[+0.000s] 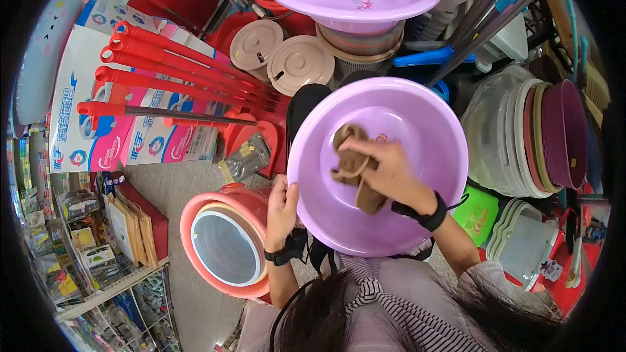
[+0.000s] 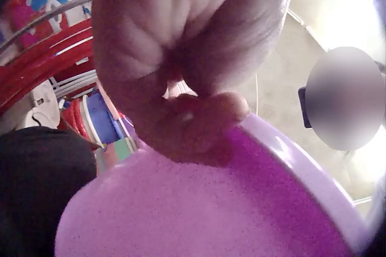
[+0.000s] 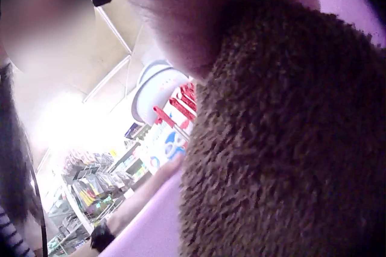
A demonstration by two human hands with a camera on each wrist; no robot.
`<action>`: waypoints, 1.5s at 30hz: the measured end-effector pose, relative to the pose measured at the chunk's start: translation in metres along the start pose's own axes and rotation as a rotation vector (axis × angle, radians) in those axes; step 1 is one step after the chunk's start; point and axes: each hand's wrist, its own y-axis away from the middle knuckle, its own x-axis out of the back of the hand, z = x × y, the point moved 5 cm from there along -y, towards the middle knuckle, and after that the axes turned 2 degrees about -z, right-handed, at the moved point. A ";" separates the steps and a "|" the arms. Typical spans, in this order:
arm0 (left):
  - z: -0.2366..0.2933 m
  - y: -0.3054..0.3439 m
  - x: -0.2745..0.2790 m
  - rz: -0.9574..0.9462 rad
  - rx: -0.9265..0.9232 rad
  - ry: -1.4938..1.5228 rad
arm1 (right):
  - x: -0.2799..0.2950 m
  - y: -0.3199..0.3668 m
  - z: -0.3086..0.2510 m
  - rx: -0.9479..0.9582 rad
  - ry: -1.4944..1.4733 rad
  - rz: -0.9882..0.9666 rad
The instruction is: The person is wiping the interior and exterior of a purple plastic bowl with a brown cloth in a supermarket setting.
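One lilac plastic basin (image 1: pixel 445 150), round, largest piece, tilted in front of the person: stiff yet probably light, smooth enough to slide under damp fingers, hardly fragile; the rim offers the surest hold. One coral tub (image 1: pixel 190 248), beside the left forearm, with a white perforated basket (image 1: pixel 225 248) nested inside. One brown fleecy cloth (image 1: pixel 372 200), bunched within the lilac basin: likely light, soft and limp, not slippery, safe to squeeze, best taken by a thick gathered fold, since loose ends would flop. One left hand (image 1: pixel 282 212), gripping the lilac basin's rim at the person's left, fingers bent, thumb against the edge. One right hand (image 1: pixel 390 173), over the basin's interior, bent fingers gripping the cloth's folds; whether the fingertips meet the thumb beneath the pile, cannot tell.
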 end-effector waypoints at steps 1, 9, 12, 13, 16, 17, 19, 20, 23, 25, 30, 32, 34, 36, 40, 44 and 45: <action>-0.005 0.008 0.001 0.022 0.024 0.006 | 0.015 0.000 -0.014 0.058 0.041 0.138; -0.022 0.058 -0.038 -0.291 0.139 0.280 | 0.039 0.001 -0.037 0.033 -0.067 0.502; -0.007 0.050 -0.027 -0.138 -0.309 -0.281 | 0.021 -0.006 -0.015 -0.025 -0.150 0.558; -0.014 0.047 -0.022 -0.073 -0.234 -0.221 | 0.012 -0.009 -0.010 -0.024 -0.153 0.552; -0.001 0.040 -0.024 -0.008 -0.087 -0.144 | -0.019 -0.010 -0.015 0.032 -0.086 0.367; 0.003 0.039 -0.026 -0.006 -0.016 -0.126 | -0.026 -0.006 -0.019 0.123 0.039 0.351; -0.006 0.036 -0.018 0.020 -0.043 -0.208 | -0.045 0.002 -0.013 0.069 0.047 0.097; -0.008 0.034 -0.015 0.047 -0.070 -0.286 | -0.041 0.004 -0.012 0.069 0.049 0.102; -0.009 0.037 -0.018 0.036 -0.097 -0.287 | -0.043 0.004 -0.008 0.008 0.084 -0.241; -0.010 0.041 -0.019 0.037 -0.068 -0.267 | -0.032 -0.005 -0.003 0.040 -0.059 -0.145; -0.009 0.042 -0.016 0.041 -0.017 -0.235 | -0.005 -0.022 0.029 -0.025 -0.176 0.483; -0.009 0.040 -0.016 0.043 -0.039 -0.271 | -0.015 -0.021 0.022 -0.070 -0.161 0.363; -0.010 0.037 -0.015 0.065 -0.062 -0.263 | -0.037 -0.016 0.028 -0.019 -0.127 0.163; -0.006 0.035 -0.013 0.085 -0.082 -0.260 | -0.043 -0.009 0.024 -0.022 -0.084 -0.075; 0.001 0.034 -0.012 0.101 -0.081 -0.307 | -0.053 -0.003 0.037 -0.048 -0.056 -0.360; 0.002 0.037 -0.015 0.093 -0.057 -0.341 | -0.031 -0.020 0.051 -0.046 -0.095 -0.026; -0.001 0.039 -0.014 0.094 -0.058 -0.342 | -0.019 -0.023 0.054 -0.120 -0.147 0.155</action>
